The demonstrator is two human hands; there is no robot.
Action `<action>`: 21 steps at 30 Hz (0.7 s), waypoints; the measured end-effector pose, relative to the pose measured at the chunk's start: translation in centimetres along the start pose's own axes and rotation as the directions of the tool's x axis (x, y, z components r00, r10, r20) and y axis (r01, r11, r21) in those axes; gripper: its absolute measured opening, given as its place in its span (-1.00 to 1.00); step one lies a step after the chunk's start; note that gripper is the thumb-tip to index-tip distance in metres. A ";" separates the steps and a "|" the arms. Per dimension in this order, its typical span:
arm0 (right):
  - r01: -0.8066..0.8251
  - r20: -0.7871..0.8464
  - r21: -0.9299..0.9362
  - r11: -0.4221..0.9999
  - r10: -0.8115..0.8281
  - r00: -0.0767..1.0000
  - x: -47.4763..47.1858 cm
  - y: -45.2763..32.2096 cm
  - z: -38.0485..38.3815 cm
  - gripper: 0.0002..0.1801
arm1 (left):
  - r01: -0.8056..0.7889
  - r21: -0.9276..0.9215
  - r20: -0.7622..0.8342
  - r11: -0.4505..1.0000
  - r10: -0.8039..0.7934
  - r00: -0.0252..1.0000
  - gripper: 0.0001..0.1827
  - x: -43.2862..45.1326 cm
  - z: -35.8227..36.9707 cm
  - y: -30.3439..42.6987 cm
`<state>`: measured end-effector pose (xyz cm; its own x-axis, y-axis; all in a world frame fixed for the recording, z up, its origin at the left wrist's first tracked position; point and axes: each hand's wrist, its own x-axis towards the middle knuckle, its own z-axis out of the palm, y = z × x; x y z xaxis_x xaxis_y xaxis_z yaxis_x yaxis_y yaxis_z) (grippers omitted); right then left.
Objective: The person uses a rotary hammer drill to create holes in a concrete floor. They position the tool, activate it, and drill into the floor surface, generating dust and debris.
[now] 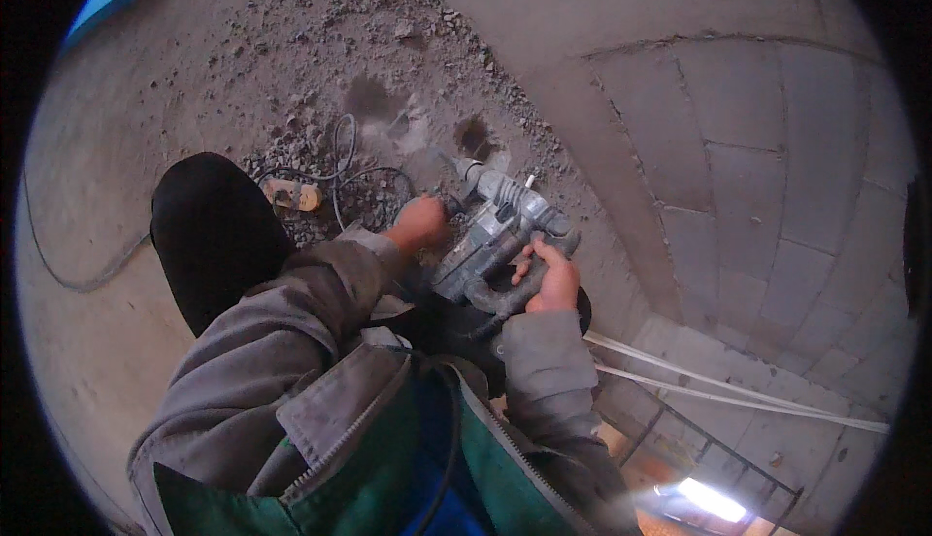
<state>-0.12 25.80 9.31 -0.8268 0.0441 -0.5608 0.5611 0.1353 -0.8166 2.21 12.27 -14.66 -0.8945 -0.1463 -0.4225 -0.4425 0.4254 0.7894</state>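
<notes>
A dusty grey rotary hammer drill [495, 223] lies across in front of me, its chuck end pointing up and left towards a dark hole [473, 135] in the broken concrete. My right hand [553, 274] is wrapped around the drill's rear handle. On the drill's other side, my left hand [426, 223] is closed on what looks like its side handle, mostly hidden by the fingers. The tip of the bit is blurred among pale dust, so whether it touches the concrete is unclear.
Rubble [306, 143] surrounds the hole. A grey cable [346, 135] loops beside a yellowish object [293, 194] near my left knee. A block wall [743, 172] stands on the right; pale cords [692, 376] run along the lower right, near a dark metal frame [710, 438] and a bright lamp [710, 499].
</notes>
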 end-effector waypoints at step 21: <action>-0.032 0.004 -0.084 0.996 0.033 0.999 -1.3 -1.1 0.9 -0.80 | -0.012 -0.114 0.034 0.993 0.016 0.999 -0.50 0.1 1.4 -1.1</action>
<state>0.31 24.69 10.83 -0.8077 0.0445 -0.5880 0.5823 0.2169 -0.7835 2.66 13.01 -16.20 -0.8987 -0.1089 -0.4249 -0.4362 0.3230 0.8399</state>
